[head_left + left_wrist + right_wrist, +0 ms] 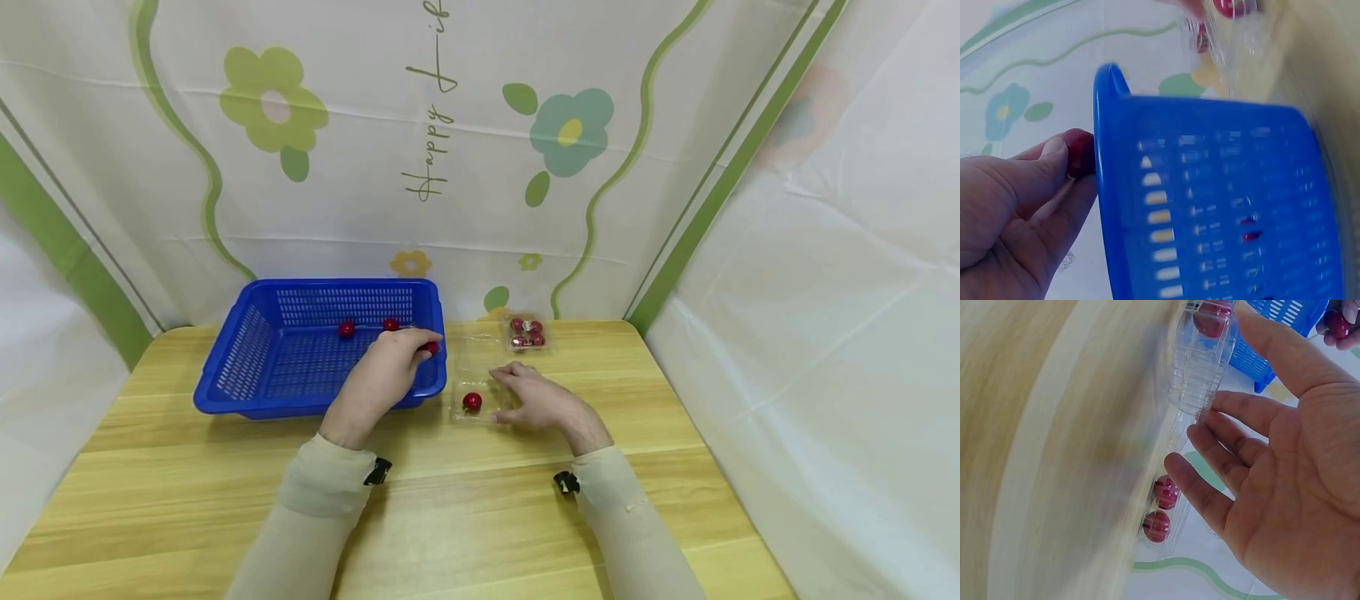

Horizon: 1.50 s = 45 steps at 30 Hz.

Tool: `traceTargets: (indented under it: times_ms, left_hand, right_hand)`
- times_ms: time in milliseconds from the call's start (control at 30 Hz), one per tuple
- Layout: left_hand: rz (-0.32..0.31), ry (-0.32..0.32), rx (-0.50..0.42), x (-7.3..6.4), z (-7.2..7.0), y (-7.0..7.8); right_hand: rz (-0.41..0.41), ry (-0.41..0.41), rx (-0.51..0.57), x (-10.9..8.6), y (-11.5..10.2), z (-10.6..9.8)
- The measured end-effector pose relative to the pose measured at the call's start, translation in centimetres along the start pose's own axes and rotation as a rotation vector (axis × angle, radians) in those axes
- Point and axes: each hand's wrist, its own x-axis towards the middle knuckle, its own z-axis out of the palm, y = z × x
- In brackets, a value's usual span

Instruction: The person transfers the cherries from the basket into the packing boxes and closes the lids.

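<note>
My left hand (386,367) pinches a round red fruit (1081,153), cherry-like with a thin stem, between thumb and fingers over the right rim of the blue basket (225,333). Inside the basket lie two more red fruits, one near the middle (346,330) and one toward the back (391,324). Right of the basket a clear plastic clamshell box (480,354) lies with its lid folded back. A single red fruit (472,402) sits in its near half. My right hand (536,396) stays at the box's right side, fingers loosely extended and fingertips at its edge.
A closed clear box (527,332) holding several red fruits stands at the back of the wooden table (465,517). Behind the table hangs a white curtain (360,200) with printed flowers, and another white sheet (825,333) runs along the right side.
</note>
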Motion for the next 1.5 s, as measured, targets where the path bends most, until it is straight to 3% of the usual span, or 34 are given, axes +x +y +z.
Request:
traceTargets:
  times_ms: [833,1333,1433,1500]
  left_hand:
    - [0.046,-0.085,0.03,0.4,4.6,3.2]
    - [0.153,-0.153,0.108,-0.3,7.6,4.5]
    - [0.187,-0.161,0.124,-0.3,8.3,4.5]
    - [0.225,-0.156,0.16,-0.1,9.8,3.3]
  right_hand:
    - [-0.004,0.012,0.004,0.1,-0.3,0.0]
    - [-0.035,0.016,0.002,0.2,0.1,0.0]
    - [-0.034,0.015,-0.002,0.2,0.2,0.0]
    - [-0.034,0.013,-0.004,0.2,0.2,0.0]
